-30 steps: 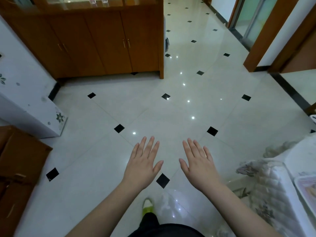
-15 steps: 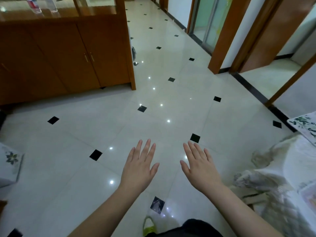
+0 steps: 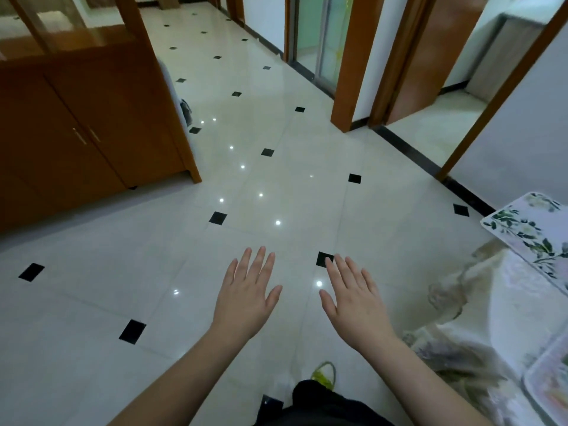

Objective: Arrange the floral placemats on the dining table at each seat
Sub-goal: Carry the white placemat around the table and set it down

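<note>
Standing: the person stood over the floor, one yellow-green shoe showing below the dark trousers.
Left hand: it hung palm down over the tiles, fingers straight and slightly spread, holding nothing.
Right hand: it was held the same way beside the left, a clear gap between them, fingers straight, touching nothing.
Why held so: both arms seemed stretched forward in readiness, probably to reach for a mat once the table came square in front; that is a guess.
Table: it stood at the right edge under a pale flowered cloth whose corner hung in folds toward the floor.
Near mat: a pale one with a raised-looking rim lay at the lower right corner, mostly cut off; its pattern was too blurred to read.
Far mat: a floral one with green leaves lay at the table's far end, its corner jutting past the edge, so it likely needed straightening.
Floor: glossy cream tiles with small black diamond insets, dotted with lamp reflections.
Cabinet: brown wood with twin doors at left, glass above.
Room: wooden door frames and a glazed sliding door stood beyond.
</note>
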Available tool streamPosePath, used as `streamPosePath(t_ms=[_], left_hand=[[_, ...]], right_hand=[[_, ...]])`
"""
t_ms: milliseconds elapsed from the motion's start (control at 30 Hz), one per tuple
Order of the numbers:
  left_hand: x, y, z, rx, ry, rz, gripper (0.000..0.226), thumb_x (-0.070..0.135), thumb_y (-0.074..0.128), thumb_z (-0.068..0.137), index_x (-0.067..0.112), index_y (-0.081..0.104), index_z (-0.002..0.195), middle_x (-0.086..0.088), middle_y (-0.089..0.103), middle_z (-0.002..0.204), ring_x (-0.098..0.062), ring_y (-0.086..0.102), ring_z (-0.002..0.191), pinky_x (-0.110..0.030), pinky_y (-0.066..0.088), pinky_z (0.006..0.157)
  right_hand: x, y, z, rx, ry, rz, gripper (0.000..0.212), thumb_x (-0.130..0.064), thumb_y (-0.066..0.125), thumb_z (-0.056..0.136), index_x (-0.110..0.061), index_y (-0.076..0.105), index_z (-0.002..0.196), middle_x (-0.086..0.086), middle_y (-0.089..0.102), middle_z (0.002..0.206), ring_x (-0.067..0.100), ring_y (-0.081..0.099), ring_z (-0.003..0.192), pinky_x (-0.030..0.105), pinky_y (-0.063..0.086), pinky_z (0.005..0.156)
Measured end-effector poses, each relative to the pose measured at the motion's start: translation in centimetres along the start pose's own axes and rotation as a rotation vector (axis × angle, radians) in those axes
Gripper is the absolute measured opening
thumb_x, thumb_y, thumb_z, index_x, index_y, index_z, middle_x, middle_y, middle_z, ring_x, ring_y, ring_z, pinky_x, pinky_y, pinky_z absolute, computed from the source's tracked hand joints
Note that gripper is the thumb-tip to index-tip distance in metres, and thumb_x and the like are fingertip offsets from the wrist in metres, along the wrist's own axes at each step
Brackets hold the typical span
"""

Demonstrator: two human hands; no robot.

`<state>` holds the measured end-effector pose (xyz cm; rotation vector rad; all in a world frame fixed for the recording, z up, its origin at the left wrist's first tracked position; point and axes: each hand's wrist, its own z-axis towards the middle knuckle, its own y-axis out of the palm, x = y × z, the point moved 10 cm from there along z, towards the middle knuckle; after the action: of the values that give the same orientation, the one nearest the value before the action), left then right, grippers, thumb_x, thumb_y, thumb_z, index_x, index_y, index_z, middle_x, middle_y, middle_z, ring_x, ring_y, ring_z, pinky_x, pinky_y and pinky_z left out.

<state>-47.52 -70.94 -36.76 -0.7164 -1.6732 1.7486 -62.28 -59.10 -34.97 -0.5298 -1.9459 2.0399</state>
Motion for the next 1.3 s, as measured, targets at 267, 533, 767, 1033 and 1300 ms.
streamPosePath(t_ms=[267, 533, 767, 1033, 1300], left_hand=[[6.7, -0.3, 12.5, -0.051, 0.082, 0.045, 0.066, 0.055, 0.021, 0.102, 0.017, 0.042, 0.151, -0.007, 0.041, 0.157, -0.03, 0.038, 0.145, -0.044, 0.016, 0.116], [12.5, 0.5, 21.5, -0.1, 0.189, 0.027, 0.072, 0.056, 0.007, 0.104, 0.015, 0.044, 0.15, -0.008, 0.042, 0.156, -0.031, 0.039, 0.144, -0.044, 0.019, 0.115], [15.0, 1.7, 29.0, -0.106, 0.269, 0.024, 0.071, 0.057, 0.009, 0.103, 0.017, 0.045, 0.15, -0.007, 0.044, 0.155, -0.03, 0.041, 0.143, -0.044, 0.019, 0.114], [16.4, 3.1, 40.6, -0.138, 0.422, -0.011, 0.071, 0.056, 0.009, 0.103, 0.017, 0.05, 0.147, -0.007, 0.048, 0.152, -0.03, 0.044, 0.141, -0.045, 0.021, 0.112], [16.8, 3.5, 51.4, -0.142, 0.584, 0.001, 0.074, 0.058, 0.001, 0.102, 0.019, 0.038, 0.152, -0.006, 0.039, 0.157, -0.03, 0.035, 0.146, -0.044, 0.013, 0.117]], right_hand=[[9.5, -0.5, 7.8, 0.022, 0.076, 0.017, 0.061, -0.045, 0.033, 0.094, -0.011, 0.052, 0.141, 0.009, 0.052, 0.144, 0.027, 0.049, 0.133, 0.041, 0.022, 0.11], [15.5, -0.1, 12.5, 0.022, 0.149, 0.018, 0.061, -0.046, 0.034, 0.093, -0.012, 0.052, 0.14, 0.008, 0.053, 0.144, 0.025, 0.05, 0.133, 0.045, 0.034, 0.114], [20.6, 0.6, 17.4, 0.002, 0.239, -0.013, 0.06, -0.046, 0.032, 0.094, -0.013, 0.052, 0.141, 0.008, 0.053, 0.144, 0.026, 0.05, 0.133, 0.044, 0.034, 0.113], [25.2, 1.5, 26.0, -0.007, 0.383, -0.026, 0.062, -0.045, 0.032, 0.093, -0.011, 0.053, 0.14, 0.01, 0.054, 0.143, 0.028, 0.05, 0.133, 0.044, 0.026, 0.113], [28.1, -0.2, 34.2, 0.028, 0.552, -0.062, 0.062, -0.044, 0.031, 0.092, -0.011, 0.054, 0.139, 0.009, 0.054, 0.143, 0.026, 0.05, 0.133, 0.045, 0.033, 0.114]])
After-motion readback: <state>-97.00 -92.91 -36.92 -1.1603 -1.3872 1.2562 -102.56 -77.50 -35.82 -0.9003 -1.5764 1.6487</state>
